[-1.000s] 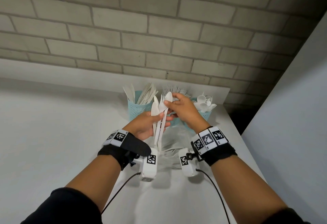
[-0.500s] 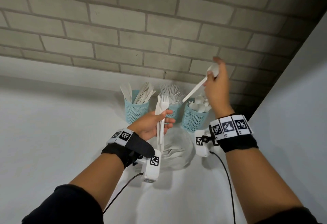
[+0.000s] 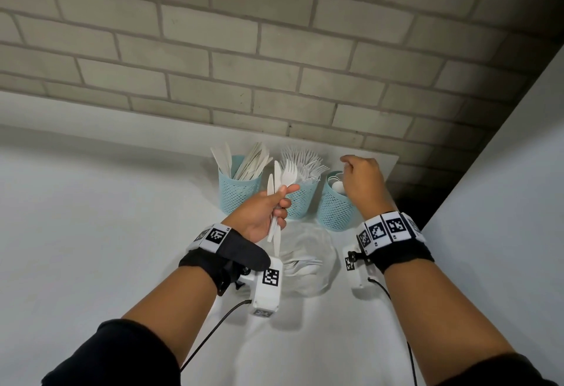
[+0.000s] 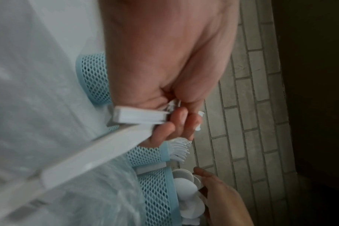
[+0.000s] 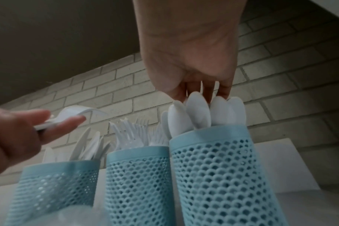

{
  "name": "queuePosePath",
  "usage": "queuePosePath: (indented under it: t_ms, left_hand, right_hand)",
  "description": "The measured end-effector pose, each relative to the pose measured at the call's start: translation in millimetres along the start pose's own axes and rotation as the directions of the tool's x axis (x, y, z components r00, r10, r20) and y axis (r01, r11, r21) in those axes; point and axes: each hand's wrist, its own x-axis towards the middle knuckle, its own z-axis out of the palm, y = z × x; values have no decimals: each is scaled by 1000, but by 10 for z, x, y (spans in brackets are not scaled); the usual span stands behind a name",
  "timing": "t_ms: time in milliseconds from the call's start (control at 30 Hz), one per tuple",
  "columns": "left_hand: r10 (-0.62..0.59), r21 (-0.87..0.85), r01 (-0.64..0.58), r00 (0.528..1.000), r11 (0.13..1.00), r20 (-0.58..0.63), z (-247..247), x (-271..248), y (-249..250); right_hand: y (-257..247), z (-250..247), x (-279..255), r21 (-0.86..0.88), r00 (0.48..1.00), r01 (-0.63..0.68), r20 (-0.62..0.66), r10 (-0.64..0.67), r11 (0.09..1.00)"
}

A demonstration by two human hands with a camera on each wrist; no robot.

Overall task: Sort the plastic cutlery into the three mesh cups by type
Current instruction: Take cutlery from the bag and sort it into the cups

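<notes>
Three blue mesh cups stand in a row by the brick wall: the knife cup (image 3: 239,195), the fork cup (image 3: 300,201) and the spoon cup (image 3: 334,210). My left hand (image 3: 265,211) grips a small upright bundle of white cutlery (image 3: 279,178), knives and a fork, in front of the fork cup. My right hand (image 3: 363,181) hangs over the spoon cup (image 5: 215,168). Its fingers (image 5: 209,90) point straight down and touch the tops of the spoon bowls (image 5: 197,110). I see no spoon lifted out in that hand.
A clear plastic bag (image 3: 317,251) with more white forks (image 3: 302,263) lies on the white table (image 3: 91,233) between my wrists. The table's right edge and a white wall (image 3: 503,202) are close beside the spoon cup.
My right hand took a spoon from the left hand's bundle, swung it up to the right, and has come down over the spoon cup. The left hand kept its bundle.
</notes>
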Motion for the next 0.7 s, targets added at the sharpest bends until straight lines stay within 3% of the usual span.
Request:
queuePosePath:
  t_ms: [67, 167, 267, 400, 533, 600, 700]
  left_hand:
    - [-15, -6, 15, 1000, 1000, -4, 2, -5, 4]
    - [-42, -39, 42, 999, 998, -4, 3, -17, 5]
    - [-64, -104, 65, 998, 992, 19, 2, -34, 5]
    - [-19, -107, 20, 1000, 994, 11, 14, -53, -6]
    - [31, -93, -35, 999, 995, -41, 48, -49, -26]
    - [47, -87, -52, 997, 995, -54, 60, -58, -30]
    - [65, -65, -68, 996, 996, -54, 72, -75, -38]
  right_hand:
    - [-30, 51, 32, -73, 999, 29, 32, -27, 997]
    - [-6, 168, 61, -225, 984, 60, 179, -20, 972]
    - [-10, 162, 43, -254, 973, 42, 230, 18, 966]
    - [-125, 66, 69, -352, 950, 124, 313, -8, 928]
    - [-422, -22, -55, -81, 983, 172, 83, -165, 982]
    - [-556, -37, -165, 37, 974, 200, 99, -203, 979]
    - [-680, 3, -287, 206, 957, 134, 225, -181, 969]
